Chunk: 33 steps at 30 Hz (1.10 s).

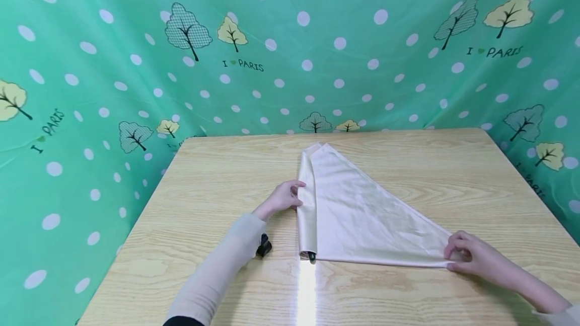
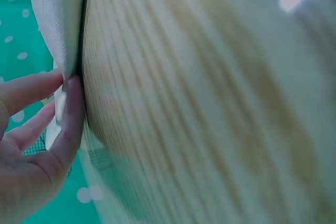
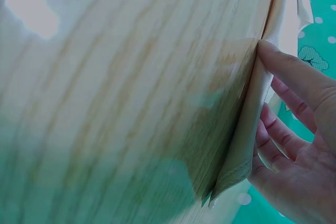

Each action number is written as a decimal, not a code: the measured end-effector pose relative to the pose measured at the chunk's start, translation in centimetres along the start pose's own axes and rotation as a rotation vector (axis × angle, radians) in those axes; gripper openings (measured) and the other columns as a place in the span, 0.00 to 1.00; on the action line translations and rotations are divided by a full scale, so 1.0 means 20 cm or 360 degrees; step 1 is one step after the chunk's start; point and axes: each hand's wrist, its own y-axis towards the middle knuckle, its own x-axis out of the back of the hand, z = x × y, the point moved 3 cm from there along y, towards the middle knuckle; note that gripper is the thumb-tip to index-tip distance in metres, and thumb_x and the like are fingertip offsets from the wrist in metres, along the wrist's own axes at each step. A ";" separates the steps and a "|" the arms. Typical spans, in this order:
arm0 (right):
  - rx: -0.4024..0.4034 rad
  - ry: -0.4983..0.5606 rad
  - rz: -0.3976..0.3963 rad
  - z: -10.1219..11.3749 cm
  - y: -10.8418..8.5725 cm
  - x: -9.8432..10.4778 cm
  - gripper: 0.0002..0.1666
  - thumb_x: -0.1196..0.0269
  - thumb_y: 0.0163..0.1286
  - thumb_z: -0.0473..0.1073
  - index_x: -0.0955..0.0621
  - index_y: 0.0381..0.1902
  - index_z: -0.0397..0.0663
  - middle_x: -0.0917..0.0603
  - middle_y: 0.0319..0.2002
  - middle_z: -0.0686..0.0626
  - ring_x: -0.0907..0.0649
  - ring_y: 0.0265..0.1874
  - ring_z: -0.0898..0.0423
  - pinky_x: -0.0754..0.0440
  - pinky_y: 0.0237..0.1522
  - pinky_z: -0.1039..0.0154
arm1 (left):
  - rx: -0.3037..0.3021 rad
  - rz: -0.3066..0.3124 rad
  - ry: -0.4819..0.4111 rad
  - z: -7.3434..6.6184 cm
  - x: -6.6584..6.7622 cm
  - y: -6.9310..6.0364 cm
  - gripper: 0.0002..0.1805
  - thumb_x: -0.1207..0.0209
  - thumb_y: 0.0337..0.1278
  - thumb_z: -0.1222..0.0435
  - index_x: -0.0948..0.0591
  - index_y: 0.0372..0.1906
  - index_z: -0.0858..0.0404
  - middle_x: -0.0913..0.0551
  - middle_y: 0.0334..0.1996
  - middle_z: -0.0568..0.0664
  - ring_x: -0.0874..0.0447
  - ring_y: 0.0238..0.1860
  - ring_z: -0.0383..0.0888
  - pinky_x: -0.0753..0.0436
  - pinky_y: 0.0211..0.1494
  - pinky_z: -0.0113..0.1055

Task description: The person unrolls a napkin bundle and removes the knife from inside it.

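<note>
A cream, satin-like cloth [image 1: 371, 215] lies on the table, folded into a rough triangle. Its left side is turned over into a long flat roll [image 1: 307, 215], and a small dark tip [image 1: 312, 257] shows at the roll's near end; the rest of that thing is hidden inside. My left hand [image 1: 282, 197] pinches the outer edge of the roll, thumb and fingers on either side of the fabric [image 2: 58, 24] in the left wrist view. At the cloth's right corner, my right hand [image 1: 476, 258] pinches the near edge, with the thumb [image 3: 281, 59] on it.
The wooden table [image 1: 217, 165] carries a bright light reflection in front of the roll. Beside my left forearm is a small black object [image 1: 264, 245], partly covered by the sleeve. A green dotted curtain [image 1: 308, 39] with printed trees hangs behind the table and along its sides.
</note>
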 end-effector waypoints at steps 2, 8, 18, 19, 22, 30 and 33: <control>-0.0008 0.0005 0.0007 0.00 0.00 0.00 0.17 0.29 0.40 0.34 0.25 0.24 0.56 0.30 0.29 0.61 0.32 0.29 0.71 0.34 0.26 0.74 | -0.0011 -0.0003 0.0039 0.00 0.00 0.00 0.28 0.39 0.36 0.79 0.27 0.52 0.68 0.24 0.31 0.56 0.26 0.25 0.40 0.23 0.28 0.29; -0.0003 0.0024 0.0016 0.01 0.00 0.00 0.17 0.29 0.40 0.34 0.25 0.24 0.56 0.30 0.30 0.61 0.32 0.29 0.72 0.33 0.26 0.74 | -0.0093 -0.0030 0.0265 -0.03 0.02 -0.01 0.27 0.37 0.34 0.76 0.26 0.50 0.68 0.26 0.32 0.55 0.28 0.30 0.43 0.26 0.32 0.29; 0.0022 0.0025 0.0000 0.00 0.00 0.01 0.17 0.29 0.39 0.34 0.25 0.24 0.56 0.30 0.30 0.61 0.32 0.30 0.72 0.33 0.26 0.75 | -0.0224 0.0050 0.0406 -0.13 0.01 -0.01 0.17 0.39 0.43 0.70 0.23 0.44 0.68 0.25 0.27 0.51 0.29 0.28 0.41 0.28 0.31 0.28; 0.0028 0.0033 -0.0002 0.00 0.00 0.01 0.17 0.29 0.39 0.34 0.25 0.24 0.56 0.30 0.30 0.60 0.32 0.29 0.72 0.33 0.26 0.75 | -0.0226 0.0073 0.0423 -0.13 0.00 -0.01 0.17 0.39 0.44 0.70 0.23 0.44 0.67 0.25 0.26 0.50 0.29 0.27 0.40 0.29 0.30 0.28; 0.0052 0.0039 -0.0021 0.01 0.00 0.01 0.18 0.29 0.38 0.33 0.25 0.24 0.55 0.30 0.29 0.60 0.32 0.29 0.71 0.34 0.26 0.76 | -0.0266 0.0132 0.0462 -0.15 -0.02 -0.01 0.17 0.39 0.45 0.69 0.23 0.44 0.67 0.25 0.24 0.49 0.30 0.25 0.38 0.29 0.28 0.26; 0.0073 0.0041 -0.0044 0.01 0.00 0.01 0.18 0.29 0.37 0.33 0.25 0.24 0.55 0.30 0.29 0.60 0.32 0.29 0.71 0.35 0.26 0.76 | -0.0304 0.0251 0.0578 -0.14 -0.05 0.00 0.16 0.40 0.48 0.67 0.23 0.45 0.65 0.26 0.22 0.47 0.32 0.24 0.37 0.30 0.30 0.26; 0.0067 0.0041 -0.0039 0.01 0.00 0.01 0.18 0.29 0.38 0.33 0.25 0.24 0.55 0.30 0.29 0.60 0.32 0.29 0.71 0.34 0.26 0.76 | -0.0301 0.0291 0.0651 -0.14 -0.06 0.00 0.17 0.40 0.49 0.65 0.24 0.46 0.64 0.28 0.22 0.45 0.33 0.25 0.37 0.31 0.32 0.27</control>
